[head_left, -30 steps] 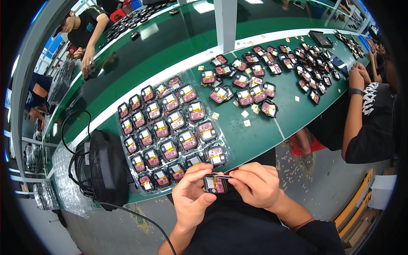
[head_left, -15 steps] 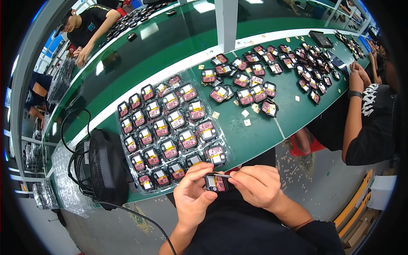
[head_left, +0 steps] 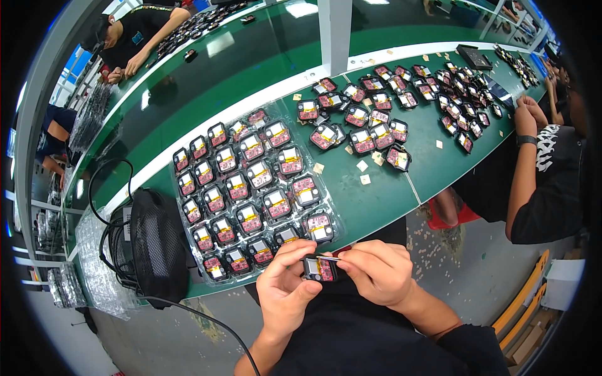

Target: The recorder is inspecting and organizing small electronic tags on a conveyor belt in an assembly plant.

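Between the thumb and fingers of my left hand (head_left: 285,291) is a small black device housing (head_left: 320,269), its inside facing up with a red circuit board, a silver-grey block and yellow tape. My right hand (head_left: 379,272) pinches a thin metal tool, perhaps tweezers (head_left: 327,257), whose tip lies along the housing's upper edge. The exact tip contact is too small to make out. Just beyond my hands, a clear plastic tray (head_left: 335,216) carries rows of the same open housings on the green table (head_left: 370,210).
More housings (head_left: 362,141) lie loose and heaped to the right, among small pale squares (head_left: 365,180). A black mesh bag (head_left: 162,244) with cables sits left of the tray. A grey post (head_left: 334,37) rises at the back. Co-workers sit at right and far left.
My hands and the housing stay nearly in place, with only a slight shift of the right hand. The far-left co-worker leans lower, one arm moved.
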Demonstrator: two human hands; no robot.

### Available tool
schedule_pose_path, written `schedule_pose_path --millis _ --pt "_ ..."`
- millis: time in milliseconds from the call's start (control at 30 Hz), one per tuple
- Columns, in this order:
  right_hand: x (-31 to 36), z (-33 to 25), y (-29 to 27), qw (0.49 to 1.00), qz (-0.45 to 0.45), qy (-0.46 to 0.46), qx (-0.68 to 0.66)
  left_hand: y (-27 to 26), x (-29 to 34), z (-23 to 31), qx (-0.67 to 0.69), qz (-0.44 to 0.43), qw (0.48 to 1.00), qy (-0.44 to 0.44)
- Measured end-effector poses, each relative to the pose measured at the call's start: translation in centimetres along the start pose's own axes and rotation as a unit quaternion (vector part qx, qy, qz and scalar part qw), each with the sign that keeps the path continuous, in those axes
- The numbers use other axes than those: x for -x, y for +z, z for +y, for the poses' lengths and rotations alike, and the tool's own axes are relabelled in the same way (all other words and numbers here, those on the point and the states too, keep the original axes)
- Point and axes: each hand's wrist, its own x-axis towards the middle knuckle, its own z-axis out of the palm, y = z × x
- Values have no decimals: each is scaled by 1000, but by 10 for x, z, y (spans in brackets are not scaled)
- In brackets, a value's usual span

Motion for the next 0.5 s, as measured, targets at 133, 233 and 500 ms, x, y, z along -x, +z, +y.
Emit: schedule_pose_path --millis 133,233,500 --pt "-1 1 1 1000 10 -23 20 -1 0 0 9 6 1000 -6" --pt "-5 5 -5 995 -26 -61 75 0 -1 1 4 2 1000 -2" --pt "-7 6 -3 998 -23 -48 44 0 -2 1 13 18 1000 -7"
